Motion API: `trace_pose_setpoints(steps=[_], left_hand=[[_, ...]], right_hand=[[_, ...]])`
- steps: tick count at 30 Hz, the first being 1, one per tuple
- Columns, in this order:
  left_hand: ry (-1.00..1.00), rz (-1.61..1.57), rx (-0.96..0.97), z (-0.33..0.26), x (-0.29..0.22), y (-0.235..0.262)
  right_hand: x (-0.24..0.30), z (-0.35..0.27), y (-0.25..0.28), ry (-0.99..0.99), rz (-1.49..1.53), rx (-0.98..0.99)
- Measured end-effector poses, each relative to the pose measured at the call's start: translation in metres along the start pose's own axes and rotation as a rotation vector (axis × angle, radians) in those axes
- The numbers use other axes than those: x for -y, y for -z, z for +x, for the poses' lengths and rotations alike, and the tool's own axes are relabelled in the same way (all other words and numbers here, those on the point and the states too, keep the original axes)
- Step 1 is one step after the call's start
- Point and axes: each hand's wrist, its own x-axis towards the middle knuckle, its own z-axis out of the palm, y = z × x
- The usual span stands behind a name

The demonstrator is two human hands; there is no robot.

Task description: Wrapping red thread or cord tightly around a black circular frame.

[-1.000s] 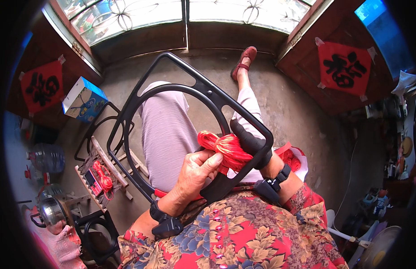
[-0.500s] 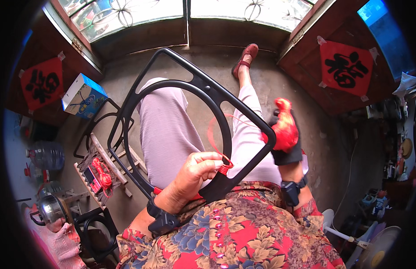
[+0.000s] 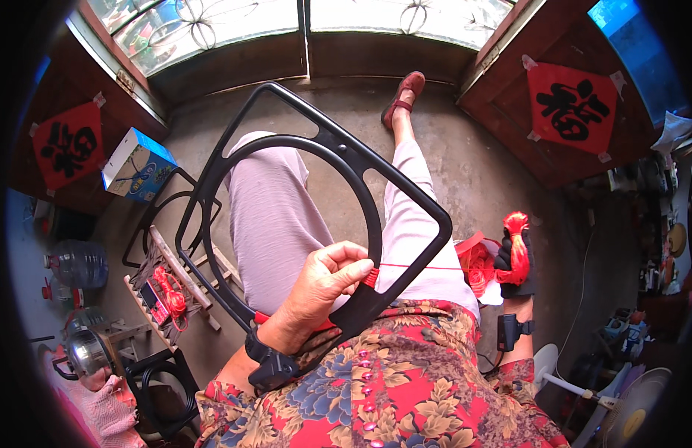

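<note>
Across my lap lies a black frame (image 3: 428, 216), squarish outside with a round ring inside. Red cord is wound in tight turns (image 3: 371, 278) on the ring's near right side. There my left hand (image 3: 332, 282) pinches the ring and the windings between thumb and fingers. A taut red strand (image 3: 435, 267) runs from the windings to the right. At its far end my right hand (image 3: 516, 261), in a black glove, is closed around a bundle of red cord (image 3: 516, 246). Another wrapped red stretch shows under my left wrist.
A loose heap of red cord (image 3: 477, 269) lies beside my right thigh. On my left, a small stool (image 3: 156, 287) carries a red device and more cord. Beyond it stand another black frame (image 3: 148, 231), a blue-and-white box (image 3: 139, 168) and a water bottle (image 3: 77, 261). A white fan (image 3: 637, 407) stands lower right.
My right hand has moved right and down with the cord bundle, and the slack loop is now a straight, taut strand. My left hand stays at the windings on the frame.
</note>
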Motion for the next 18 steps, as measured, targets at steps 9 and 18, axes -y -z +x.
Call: trace_pose_setpoints(steps=[9,18], left_hand=[[-0.016,0.102,0.059,0.001,-0.005,0.008],[-0.244,0.126,0.002,0.0,0.003,-0.002]], right_hand=[[-0.076,0.021,-0.11,-0.395,-0.869,0.077],[-0.124,0.076,-0.181,-0.251,-1.148,0.691]])
